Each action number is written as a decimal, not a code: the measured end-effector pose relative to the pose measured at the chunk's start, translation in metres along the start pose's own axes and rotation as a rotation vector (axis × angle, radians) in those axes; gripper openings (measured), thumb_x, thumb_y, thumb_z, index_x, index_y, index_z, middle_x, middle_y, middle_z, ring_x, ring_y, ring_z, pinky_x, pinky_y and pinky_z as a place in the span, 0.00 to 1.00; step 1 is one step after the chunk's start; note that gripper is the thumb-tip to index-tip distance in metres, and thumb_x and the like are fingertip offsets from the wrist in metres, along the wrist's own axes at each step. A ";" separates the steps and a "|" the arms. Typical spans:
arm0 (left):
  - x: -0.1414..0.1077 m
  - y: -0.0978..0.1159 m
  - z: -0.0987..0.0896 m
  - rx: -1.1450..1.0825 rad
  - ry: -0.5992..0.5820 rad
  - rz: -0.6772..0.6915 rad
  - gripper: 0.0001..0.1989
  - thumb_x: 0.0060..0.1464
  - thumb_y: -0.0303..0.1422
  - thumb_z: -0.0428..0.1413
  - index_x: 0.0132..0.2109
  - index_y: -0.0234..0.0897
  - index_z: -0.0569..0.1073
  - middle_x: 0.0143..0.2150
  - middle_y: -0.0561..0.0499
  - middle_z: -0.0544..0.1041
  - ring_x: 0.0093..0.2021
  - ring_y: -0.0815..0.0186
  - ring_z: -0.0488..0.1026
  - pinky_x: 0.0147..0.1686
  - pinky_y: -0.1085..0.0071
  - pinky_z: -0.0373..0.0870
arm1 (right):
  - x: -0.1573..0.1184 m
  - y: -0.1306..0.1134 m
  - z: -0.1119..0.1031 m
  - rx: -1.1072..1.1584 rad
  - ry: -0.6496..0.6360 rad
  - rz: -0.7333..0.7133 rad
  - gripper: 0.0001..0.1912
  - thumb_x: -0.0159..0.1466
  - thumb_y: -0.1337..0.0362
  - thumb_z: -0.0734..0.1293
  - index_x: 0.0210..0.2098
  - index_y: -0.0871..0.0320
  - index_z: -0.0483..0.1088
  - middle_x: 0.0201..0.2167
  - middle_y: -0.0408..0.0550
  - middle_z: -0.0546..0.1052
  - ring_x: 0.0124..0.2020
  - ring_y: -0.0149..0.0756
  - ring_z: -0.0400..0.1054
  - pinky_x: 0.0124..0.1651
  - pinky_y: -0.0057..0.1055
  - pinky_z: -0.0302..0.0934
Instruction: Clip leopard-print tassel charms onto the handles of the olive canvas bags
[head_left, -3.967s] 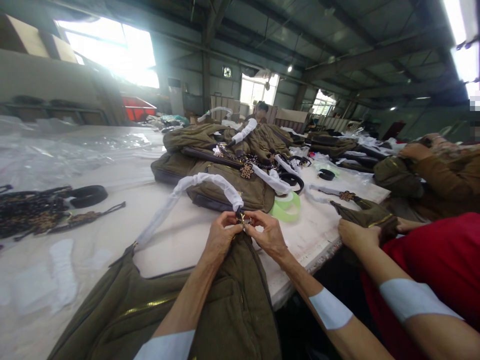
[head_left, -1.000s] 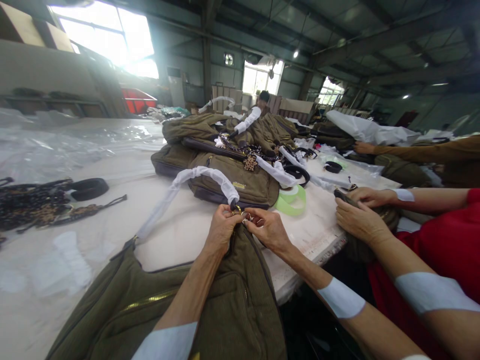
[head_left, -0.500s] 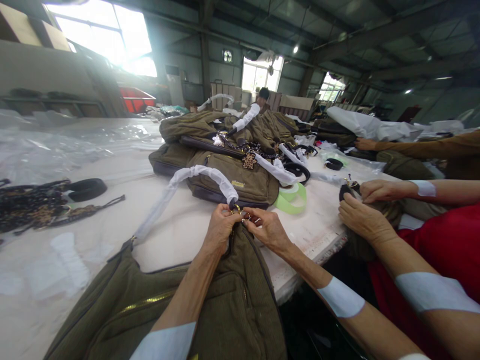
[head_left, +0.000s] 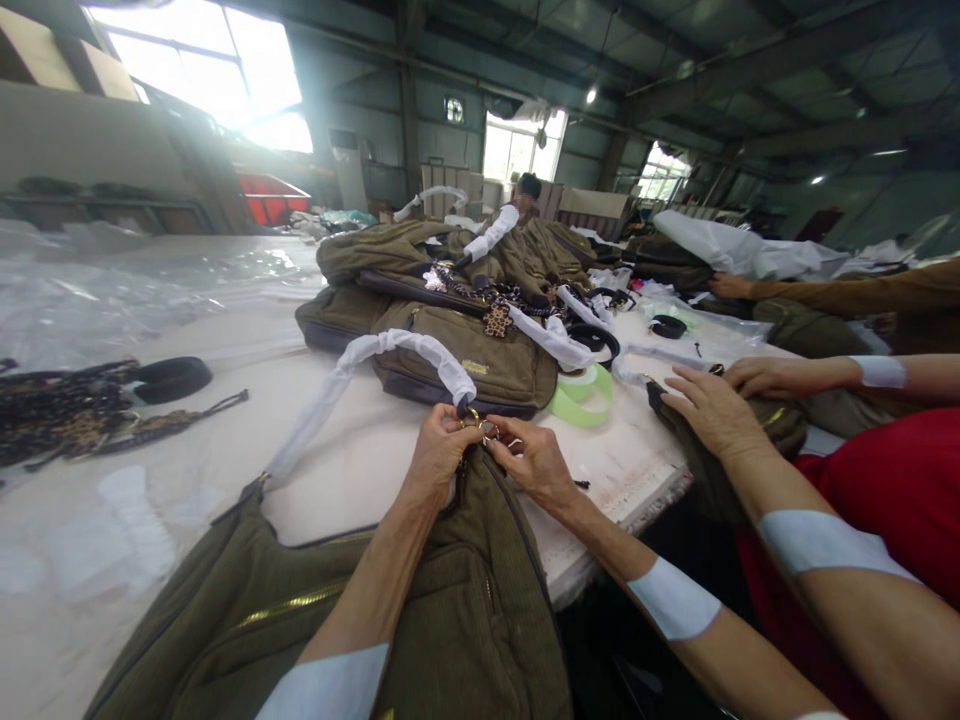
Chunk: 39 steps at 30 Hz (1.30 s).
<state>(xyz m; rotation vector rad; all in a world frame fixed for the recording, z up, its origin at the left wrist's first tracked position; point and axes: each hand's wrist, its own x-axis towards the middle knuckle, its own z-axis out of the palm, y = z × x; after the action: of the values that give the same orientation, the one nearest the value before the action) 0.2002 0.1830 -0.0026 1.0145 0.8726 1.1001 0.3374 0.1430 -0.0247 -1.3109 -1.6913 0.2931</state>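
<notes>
My left hand [head_left: 437, 456] and my right hand [head_left: 529, 460] pinch a small brass strap clasp [head_left: 478, 428] between their fingertips. The clasp joins the end of a handle wrapped in white plastic [head_left: 352, 378] to the top of an olive corduroy bag [head_left: 469, 610]. This bag, with a gold zip, lies on the table under my forearms. The fingers partly hide the clasp, so its exact fastening cannot be seen.
To the right, a co-worker's hands [head_left: 720, 405] rest on another olive bag [head_left: 724, 430]. Stacked olive bags [head_left: 450, 365], a green tape roll [head_left: 581, 396], and leopard-print straps [head_left: 75, 430] lie on the white table [head_left: 352, 480]. Plastic sheeting [head_left: 150, 280] covers the far left.
My hands stay on the clasp with little shift. The co-worker's hands have spread over the neighbouring bag's top, and the view has tilted slightly.
</notes>
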 end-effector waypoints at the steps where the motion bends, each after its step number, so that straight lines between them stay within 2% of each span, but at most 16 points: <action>1: 0.000 0.000 0.000 -0.002 -0.006 0.005 0.18 0.32 0.26 0.61 0.31 0.38 0.61 0.23 0.58 0.74 0.22 0.72 0.69 0.24 0.77 0.61 | 0.000 0.000 0.001 0.004 0.015 0.009 0.16 0.58 0.68 0.64 0.46 0.59 0.72 0.35 0.49 0.78 0.30 0.32 0.70 0.30 0.24 0.66; 10: -0.003 0.005 -0.001 0.032 -0.086 0.002 0.19 0.32 0.26 0.62 0.31 0.38 0.62 0.27 0.55 0.77 0.27 0.68 0.73 0.29 0.74 0.64 | 0.005 0.004 0.006 0.052 0.095 0.111 0.18 0.56 0.68 0.65 0.45 0.62 0.73 0.34 0.50 0.79 0.29 0.32 0.71 0.29 0.25 0.67; 22: 0.003 -0.003 -0.012 0.121 -0.165 0.085 0.15 0.36 0.29 0.63 0.34 0.36 0.68 0.31 0.52 0.77 0.32 0.68 0.73 0.35 0.72 0.66 | 0.015 -0.006 0.002 0.077 0.152 0.144 0.15 0.55 0.66 0.65 0.42 0.63 0.74 0.30 0.49 0.79 0.27 0.32 0.71 0.29 0.25 0.66; 30: 0.005 -0.005 -0.011 0.193 -0.107 0.120 0.16 0.34 0.29 0.64 0.33 0.36 0.67 0.31 0.51 0.77 0.31 0.66 0.72 0.35 0.71 0.67 | 0.013 -0.010 -0.009 -0.019 0.171 0.050 0.16 0.55 0.67 0.64 0.43 0.62 0.73 0.32 0.48 0.78 0.27 0.30 0.71 0.29 0.24 0.66; 39: 0.003 0.000 -0.012 0.247 -0.092 0.099 0.15 0.35 0.28 0.63 0.33 0.35 0.67 0.29 0.51 0.76 0.29 0.67 0.72 0.32 0.72 0.65 | 0.023 -0.011 -0.017 -0.191 -0.005 -0.227 0.15 0.57 0.70 0.62 0.44 0.60 0.71 0.33 0.47 0.77 0.30 0.30 0.70 0.35 0.25 0.65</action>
<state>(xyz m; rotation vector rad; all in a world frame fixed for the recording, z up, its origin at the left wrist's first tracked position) 0.1901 0.1888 -0.0063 1.3147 0.9065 1.0366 0.3439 0.1523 0.0032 -1.2391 -1.8887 0.0019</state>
